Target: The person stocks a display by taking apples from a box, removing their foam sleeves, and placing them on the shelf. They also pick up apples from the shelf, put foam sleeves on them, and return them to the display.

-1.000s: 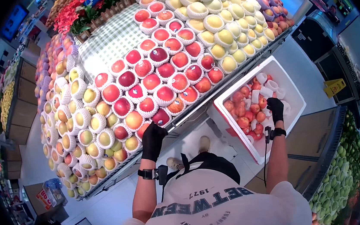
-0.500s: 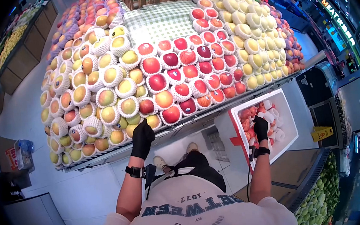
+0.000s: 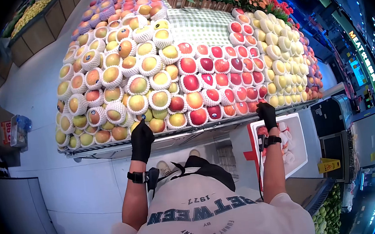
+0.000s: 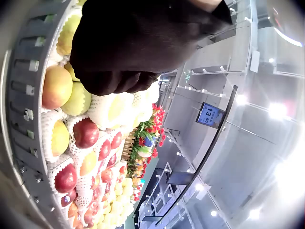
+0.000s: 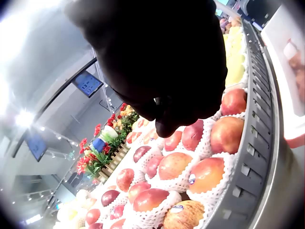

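My black-gloved left hand is by the front edge of the display, fingers loosely curled, next to a yellow fruit. Nothing shows in its grasp. In the left wrist view the dark glove hides some of the fruit behind it. At the front row's right end, my right hand has curled fingers, its fingertips overlapping a red apple. The right wrist view shows its dark glove above netted red apples; I cannot tell whether it holds anything.
A white foam box with loose apples and foam nets stands below the display at right. A metal rail runs along the front edge. Yellow netted fruit lies right of the apples, and checkered cloth lies behind them.
My right hand has left the foam box and moved forward to the display edge. My view has turned leftward, and my left hand is now further left along the front edge.
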### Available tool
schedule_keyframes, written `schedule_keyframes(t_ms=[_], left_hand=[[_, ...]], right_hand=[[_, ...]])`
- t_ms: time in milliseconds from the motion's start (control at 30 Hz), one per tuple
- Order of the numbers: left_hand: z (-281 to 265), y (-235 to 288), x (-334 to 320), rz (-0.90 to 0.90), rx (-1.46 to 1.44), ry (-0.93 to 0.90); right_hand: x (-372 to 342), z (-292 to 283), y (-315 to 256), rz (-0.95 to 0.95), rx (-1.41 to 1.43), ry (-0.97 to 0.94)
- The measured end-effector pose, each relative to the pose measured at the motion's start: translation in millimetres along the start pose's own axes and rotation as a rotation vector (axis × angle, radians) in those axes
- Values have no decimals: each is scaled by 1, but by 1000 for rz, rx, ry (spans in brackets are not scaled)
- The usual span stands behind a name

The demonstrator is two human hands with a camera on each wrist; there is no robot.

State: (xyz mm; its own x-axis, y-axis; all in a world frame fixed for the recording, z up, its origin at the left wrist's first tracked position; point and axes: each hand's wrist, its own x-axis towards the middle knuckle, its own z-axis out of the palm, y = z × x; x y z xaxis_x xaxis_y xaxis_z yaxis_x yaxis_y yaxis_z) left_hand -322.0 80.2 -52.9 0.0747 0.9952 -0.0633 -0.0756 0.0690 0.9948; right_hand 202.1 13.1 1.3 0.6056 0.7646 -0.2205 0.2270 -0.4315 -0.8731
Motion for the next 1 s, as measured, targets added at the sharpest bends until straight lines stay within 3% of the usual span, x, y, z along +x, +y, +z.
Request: schedule_keyframes(t_ms=[33, 267, 367, 500, 567, 700, 833, 1000], left_hand=[[-1, 1, -1, 43, 48, -5], [-2, 15, 10, -231, -813, -5], [9, 14, 19, -323, -945, 0], [31, 13, 32, -268, -872, -30], [47, 19, 39, -271, -808, 74], [68, 26, 52, -277, -762, 47], [86, 20, 69, -276, -836, 132], [105, 26, 79, -173, -863, 181]], right_hand=[[1, 2, -9, -10, 34, -5], [36, -4, -63, -169, 102, -108], [65, -8, -88, -169, 40, -132], [119, -11, -118, -265, 41, -119], [153, -13, -133, -250, -7, -136], [220, -12, -166, -259, -122, -142], [282, -5, -206, -262, -200, -130], [380, 4, -239, -419, -195, -113]])
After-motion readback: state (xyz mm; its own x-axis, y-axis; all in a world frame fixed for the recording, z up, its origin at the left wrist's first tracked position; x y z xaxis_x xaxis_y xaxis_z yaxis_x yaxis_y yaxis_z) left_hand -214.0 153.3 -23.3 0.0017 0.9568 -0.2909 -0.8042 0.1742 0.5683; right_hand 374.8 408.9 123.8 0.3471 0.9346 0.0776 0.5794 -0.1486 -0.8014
